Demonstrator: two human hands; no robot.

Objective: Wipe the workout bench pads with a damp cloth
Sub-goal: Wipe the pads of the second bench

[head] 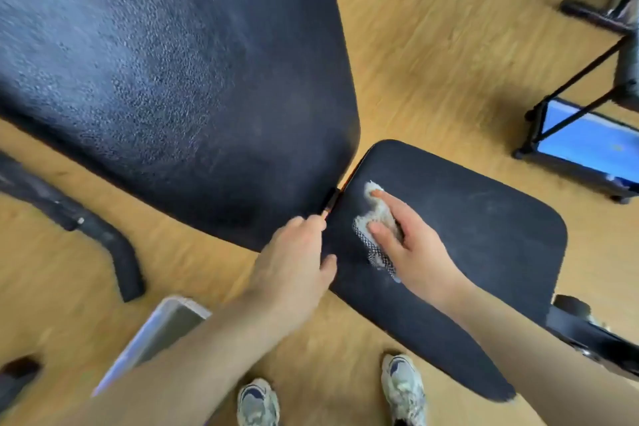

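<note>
Two black pads fill most of what we see: the big back pad (166, 79) spreading over the far left, and the smaller seat pad (466, 235) to its right, with a narrow gap between them where a bit of orange frame (332, 201) shows. Our right hand (411, 242) lies flat and open on the left end of the seat pad, fingers spread, pressing a crumpled pale cloth (377, 228) against the surface. We are not gripping the cloth; it sits pinned under our fingers and palm, with one checked corner sticking out on the near side and a pale tuft showing past our fingertips on the far side. Our left hand (294, 270) curls loosely around the near left corner of the seat pad, thumb on the pad's edge and fingertips reaching toward the gap; how firmly it holds we cannot tell.

Faint pale streaks mark the seat pad to the right of the cloth, and the back pad shows a speckled, shiny patch across its left part. Everything stands on a wooden floor (449, 62). Our two sneakers (403, 387) point forward at the near edge, a dark curved frame leg (103, 239) lies on the floor to the left, and a blue-panelled stand (587, 145) sits well apart at the far right.
</note>
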